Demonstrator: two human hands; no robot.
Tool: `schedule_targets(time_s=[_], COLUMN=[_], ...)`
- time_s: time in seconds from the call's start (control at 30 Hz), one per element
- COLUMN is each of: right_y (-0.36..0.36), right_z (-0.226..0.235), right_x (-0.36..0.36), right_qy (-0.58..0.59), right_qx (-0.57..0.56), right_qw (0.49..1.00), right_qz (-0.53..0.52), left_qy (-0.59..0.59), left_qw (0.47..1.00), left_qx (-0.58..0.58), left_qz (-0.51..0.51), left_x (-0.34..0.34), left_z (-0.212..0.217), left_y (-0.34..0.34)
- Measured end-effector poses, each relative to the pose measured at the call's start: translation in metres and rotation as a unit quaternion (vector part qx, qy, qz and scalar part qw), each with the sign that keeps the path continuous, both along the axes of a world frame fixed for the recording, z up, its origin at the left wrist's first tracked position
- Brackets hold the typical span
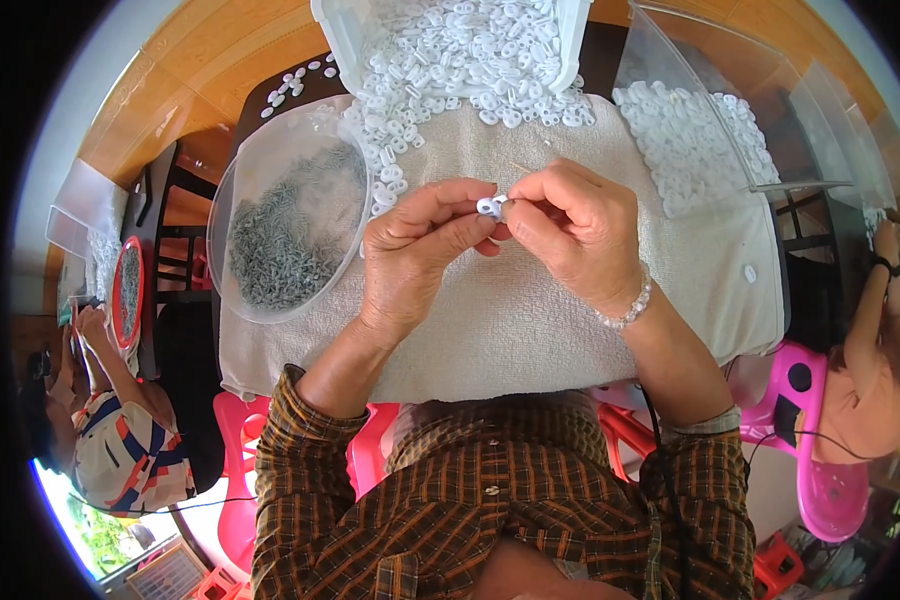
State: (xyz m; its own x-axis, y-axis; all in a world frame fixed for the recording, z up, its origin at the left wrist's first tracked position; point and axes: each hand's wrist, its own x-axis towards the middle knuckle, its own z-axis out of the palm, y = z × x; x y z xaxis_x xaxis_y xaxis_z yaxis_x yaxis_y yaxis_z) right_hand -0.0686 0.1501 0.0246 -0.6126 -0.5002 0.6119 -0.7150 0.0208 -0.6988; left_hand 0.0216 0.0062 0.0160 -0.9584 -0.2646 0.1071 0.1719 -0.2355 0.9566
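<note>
**Both hands pinching one small white ring over the towel**

You are holding a small white plastic ring point(489, 206) between the thumb and fingertips of your left hand point(417, 245), while your right hand point(570, 232) is closing in on it from the other side, fingers curled tight as if pressing something thin into it; what that piece is I cannot tell, since your fingertips are covering it. You are working just above the beige towel point(530, 320) spread over the tabletop, so anything dropped is landing soft and staying put. The clear round bowl point(232, 200) of small grey metal pieces is sitting just beside your left hand, within easy reach. The white tray point(342, 30) is spilling more white rings onto the towel straight ahead, and the clear bin point(660, 60) at the right is holding another heap of white pieces, well apart from the first.
</note>
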Motion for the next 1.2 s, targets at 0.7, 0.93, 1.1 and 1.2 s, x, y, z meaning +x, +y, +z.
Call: schedule_targets(time_s=[0.7, 0.93, 1.1, 1.2], right_y=[0.0009, 0.0003, 0.0013, 0.0000], right_z=[-0.0003, -0.0008, 0.0022, 0.0031], right_x=[-0.0060, -0.0066, -0.0043, -0.0047], right_qy=[-0.086, -0.041, 0.009, 0.067], right_qx=[0.048, 0.037, 0.058, 0.067], right_qw=[0.995, 0.998, 0.998, 0.995], right_qz=[0.028, 0.023, 0.028, 0.022], left_qy=[-0.002, -0.020, -0.014, -0.017], left_qw=[0.996, 0.998, 0.999, 0.998], left_qx=[-0.075, -0.042, 0.015, 0.039], left_qz=[-0.045, -0.049, -0.045, -0.040], left_x=[-0.0015, -0.0028, -0.0060, -0.0062], left_z=[-0.0055, -0.0015, -0.0075, -0.0071], left_y=[-0.0038, -0.0042, -0.0080, -0.0093])
